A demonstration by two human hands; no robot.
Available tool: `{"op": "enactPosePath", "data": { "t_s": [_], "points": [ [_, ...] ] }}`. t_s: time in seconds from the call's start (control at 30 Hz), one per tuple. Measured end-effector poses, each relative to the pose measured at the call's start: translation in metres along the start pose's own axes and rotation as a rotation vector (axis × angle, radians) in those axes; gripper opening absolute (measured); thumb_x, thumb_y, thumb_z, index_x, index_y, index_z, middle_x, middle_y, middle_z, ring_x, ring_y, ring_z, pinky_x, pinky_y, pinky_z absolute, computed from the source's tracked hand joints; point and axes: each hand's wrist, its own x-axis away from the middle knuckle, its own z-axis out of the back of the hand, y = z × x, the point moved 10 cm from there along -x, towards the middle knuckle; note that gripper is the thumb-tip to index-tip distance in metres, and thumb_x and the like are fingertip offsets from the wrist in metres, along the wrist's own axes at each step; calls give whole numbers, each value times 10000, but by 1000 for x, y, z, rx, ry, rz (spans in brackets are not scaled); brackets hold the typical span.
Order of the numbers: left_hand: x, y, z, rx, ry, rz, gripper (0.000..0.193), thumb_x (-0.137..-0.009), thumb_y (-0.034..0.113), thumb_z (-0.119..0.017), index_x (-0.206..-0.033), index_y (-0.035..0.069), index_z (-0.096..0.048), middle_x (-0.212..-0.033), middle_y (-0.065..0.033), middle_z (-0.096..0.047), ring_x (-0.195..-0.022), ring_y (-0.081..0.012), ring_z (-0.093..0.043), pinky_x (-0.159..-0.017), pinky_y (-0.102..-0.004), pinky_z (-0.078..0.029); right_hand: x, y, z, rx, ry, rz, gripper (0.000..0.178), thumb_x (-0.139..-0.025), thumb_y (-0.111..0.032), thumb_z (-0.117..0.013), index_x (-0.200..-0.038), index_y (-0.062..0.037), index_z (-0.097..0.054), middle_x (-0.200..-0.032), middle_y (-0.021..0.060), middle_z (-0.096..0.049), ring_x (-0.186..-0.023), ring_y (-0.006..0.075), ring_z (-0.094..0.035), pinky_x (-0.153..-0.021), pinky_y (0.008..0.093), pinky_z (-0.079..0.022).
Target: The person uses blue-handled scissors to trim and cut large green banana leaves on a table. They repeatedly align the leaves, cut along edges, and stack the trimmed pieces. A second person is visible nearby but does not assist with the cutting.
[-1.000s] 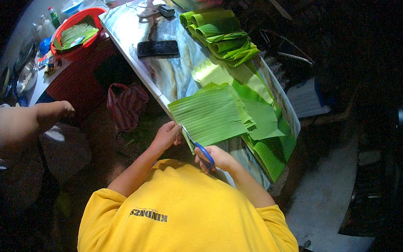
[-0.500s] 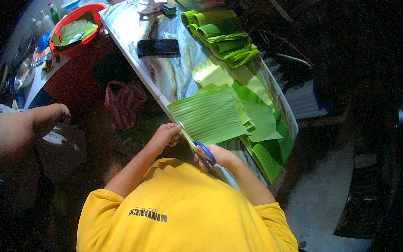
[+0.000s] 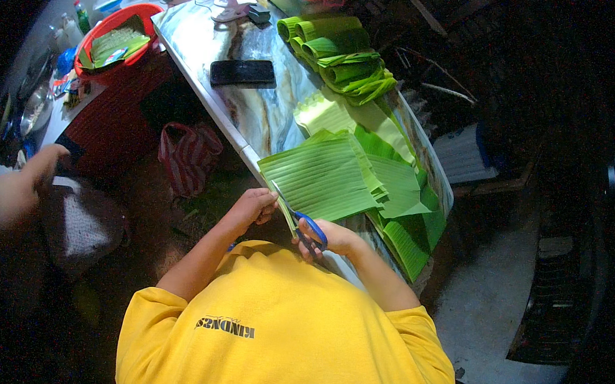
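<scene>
Banana leaf piece (image 3: 321, 175) lies flat on the table (image 3: 211, 50), top of a stack of cut leaves, its near corner overhanging the table edge toward the person. Long axis runs roughly left-near to right-far, ribs running along the table edge.

Scissors (image 3: 305, 227), blue handles, are in the right hand (image 3: 329, 239), whose grip is closed through the handle loops. Blades point up-left into the leaf's near edge; whether they are apart or together I cannot tell, too thin and partly hidden by the leaf.

Left hand (image 3: 253, 205) sits just left of the blades, fingers curled on the leaf's near-left corner, pinching it. So the leaf lies ahead of and slightly right of both hands; the left hand is nearer the uncut corner, the right is behind the cut line.

Further out: rolled leaves (image 3: 339, 61) at the far end, a dark phone (image 3: 242, 72) on the table left of them, a red basin (image 3: 116, 40) beyond the table's left side, a striped bag (image 3: 187, 157) on the floor below.

Hidden or unclear: the cut line itself, the leaf strip under the left hand, the lower stack layers. Another person's arm (image 3: 20, 185) at the left edge; what it's doing is cut off.
</scene>
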Motion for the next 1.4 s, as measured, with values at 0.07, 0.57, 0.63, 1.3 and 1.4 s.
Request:
{"op": "enactPosePath", "data": {
  "t_s": [0.07, 0.57, 0.63, 1.3, 1.4],
  "points": [
    [-2, -4, 3, 30, -4, 5, 233, -888, 228, -476, -709, 80, -493, -542, 40, -369, -437, -83, -315, -390, -228, -245, -1, 0, 1, -7, 18, -3, 577, -792, -618, -478, -845, -49, -552, -561, 28, -570, -448, 102, -543, -375, 195, -341],
    [0, -5, 0, 35, -49, 27, 222, -873, 231, -496, -715, 75, -487, -544, 37, -369, -426, -79, -311, -388, -232, -232, -3, -11, -1, -11, 9, 1, 643, -766, -686, -428, -814, -57, -550, -556, 31, -567, -441, 95, -538, -357, 185, -327],
    [1, -3, 1, 32, -39, 19, 220, -872, 229, -495, -715, 75, -484, -548, 35, -372, -430, -78, -314, -389, -231, -232, 0, -14, 1, 17, 107, -17, 664, -749, -707, -424, -808, -58, -552, -551, 31, -563, -435, 93, -530, -357, 184, -327],
    [1, -7, 5, 8, -86, 28, 238, -869, 314, -486, -722, 126, -483, -563, 53, -391, -454, -73, -317, -411, -224, -235, -16, -21, 1, -99, 92, 41, 720, -660, -741, -493, -797, -36, -547, -560, 44, -551, -450, 116, -537, -404, 226, -415],
    [6, -1, 0, 20, -100, 35, 225, -863, 247, -485, -696, 100, -457, -559, 39, -344, -452, -79, -305, -393, -232, -232, -16, -34, -5, -71, -13, 67, 690, -681, -716, -503, -791, -36, -550, -553, 44, -543, -456, 122, -538, -404, 232, -418]
  ]
}}
